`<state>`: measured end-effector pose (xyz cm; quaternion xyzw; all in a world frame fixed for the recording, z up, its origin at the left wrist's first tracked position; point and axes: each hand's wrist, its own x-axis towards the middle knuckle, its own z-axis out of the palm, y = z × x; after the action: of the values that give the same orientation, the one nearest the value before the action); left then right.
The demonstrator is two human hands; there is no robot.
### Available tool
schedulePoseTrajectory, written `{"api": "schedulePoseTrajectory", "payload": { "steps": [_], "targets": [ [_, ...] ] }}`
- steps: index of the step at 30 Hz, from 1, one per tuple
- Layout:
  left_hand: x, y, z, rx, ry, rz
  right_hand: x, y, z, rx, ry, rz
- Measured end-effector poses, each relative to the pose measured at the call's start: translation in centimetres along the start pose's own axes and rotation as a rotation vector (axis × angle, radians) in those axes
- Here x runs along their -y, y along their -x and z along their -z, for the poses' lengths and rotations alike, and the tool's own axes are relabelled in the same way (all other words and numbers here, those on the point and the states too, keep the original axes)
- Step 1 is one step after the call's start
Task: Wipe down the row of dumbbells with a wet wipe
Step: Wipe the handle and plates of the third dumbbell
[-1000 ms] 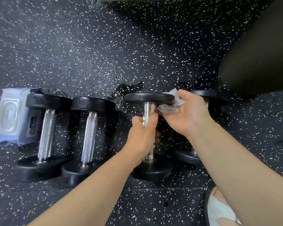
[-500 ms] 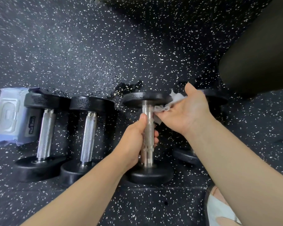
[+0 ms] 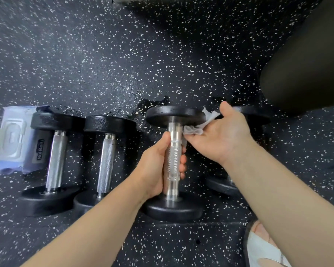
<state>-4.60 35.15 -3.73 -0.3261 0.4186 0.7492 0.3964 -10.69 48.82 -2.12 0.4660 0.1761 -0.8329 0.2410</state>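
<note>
Several black dumbbells with knurled steel handles lie in a row on the speckled floor. My left hand [image 3: 158,166] grips the steel handle of the third dumbbell [image 3: 175,116] from the left. My right hand [image 3: 220,137] holds a crumpled white wet wipe [image 3: 196,129] against the inner side of that dumbbell's far head, beside the top of the handle. The first dumbbell [image 3: 55,157] and second dumbbell [image 3: 105,160] lie untouched to the left. A fourth dumbbell [image 3: 223,186] sits on the right, mostly hidden under my right arm.
A pale blue wet-wipe pack [image 3: 14,139] lies at the far left, against the first dumbbell. A large black rounded object [image 3: 305,66] fills the upper right. A foot in a white sandal [image 3: 262,247] shows at the bottom right. A wet patch [image 3: 152,103] darkens the floor behind the third dumbbell.
My left hand slid down the third dumbbell's handle toward its middle. My right hand kept rubbing the wipe around the far head, and the dumbbell shifted slightly.
</note>
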Motion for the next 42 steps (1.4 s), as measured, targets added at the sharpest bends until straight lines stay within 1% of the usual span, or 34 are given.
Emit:
{"api": "schedulePoseTrajectory", "payload": {
  "steps": [3, 6, 7, 9, 12, 14, 15, 17, 19, 22, 24, 27, 29, 30, 31, 33, 36, 39, 41, 42],
  "targets": [
    [-0.2, 0.2, -0.2, 0.081, 0.084, 0.058, -0.9, -1.7, 0.4, -0.038, 0.026, -0.007],
    [-0.3, 0.3, -0.7, 0.097, 0.053, 0.086, -1.0, -2.0, 1.0, -0.032, 0.113, -0.001],
    [-0.2, 0.1, -0.8, 0.078, 0.027, 0.081, -0.9, -1.8, 1.0, -0.041, 0.111, 0.019],
    [0.3, -0.6, -0.8, 0.026, -0.021, 0.056, -0.9, -1.5, 0.8, -0.103, 0.115, 0.116],
    [1.2, -1.5, -0.4, -0.067, -0.048, 0.02, -1.6, -1.8, 1.3, -0.303, 0.287, 0.295],
    [1.6, -1.9, 0.1, -0.121, -0.057, 0.035, -2.1, -1.9, 1.9, -0.46, 0.435, 0.38],
    [1.7, -2.1, 0.3, -0.136, -0.055, 0.053, -2.3, -1.8, 2.2, -0.503, 0.483, 0.408],
    [2.0, -2.4, 0.9, -0.156, -0.034, 0.071, -2.4, -1.6, 2.5, -0.526, 0.521, 0.447],
    [2.1, -2.7, 1.4, -0.188, -0.011, 0.069, -2.1, -1.5, 2.5, -0.512, 0.507, 0.466],
    [2.4, -3.0, 1.8, -0.243, 0.012, 0.03, -1.1, -1.9, 2.8, -0.523, 0.482, 0.451],
    [2.3, -2.9, 1.6, -0.307, -0.109, 0.028, -0.7, -2.2, 3.1, -0.54, 0.466, 0.427],
    [2.2, -2.2, 0.3, -0.499, -0.457, -0.039, -0.6, -2.2, 3.6, -0.522, 0.483, 0.383],
    [2.8, -1.5, -0.1, -0.582, -0.764, -0.1, -0.5, -1.9, 3.5, -0.455, 0.457, 0.366],
    [3.2, -1.1, -0.4, -0.601, -0.912, -0.064, -0.5, -1.7, 3.4, -0.405, 0.456, 0.353],
    [3.6, -0.9, -0.4, -0.608, -0.996, -0.025, -0.5, -1.4, 3.3, -0.385, 0.487, 0.347],
    [4.1, -1.3, -0.4, -0.637, -0.976, -0.015, -0.3, -1.2, 3.5, -0.412, 0.6, 0.355],
    [3.6, -1.6, -0.2, -0.697, -0.916, -0.072, -0.3, -0.8, 4.1, -0.423, 0.713, 0.347],
    [2.9, -1.4, 0.6, -0.658, -0.857, -0.067, -0.8, -0.8, 4.8, -0.49, 0.719, 0.254],
    [2.6, -1.3, 0.8, -0.605, -0.746, -0.067, -1.3, -1.0, 5.2, -0.442, 0.639, 0.126],
    [2.6, -1.2, 0.7, -0.576, -0.683, -0.074, -1.5, -0.9, 5.0, -0.377, 0.545, 0.054]
  ]
}}
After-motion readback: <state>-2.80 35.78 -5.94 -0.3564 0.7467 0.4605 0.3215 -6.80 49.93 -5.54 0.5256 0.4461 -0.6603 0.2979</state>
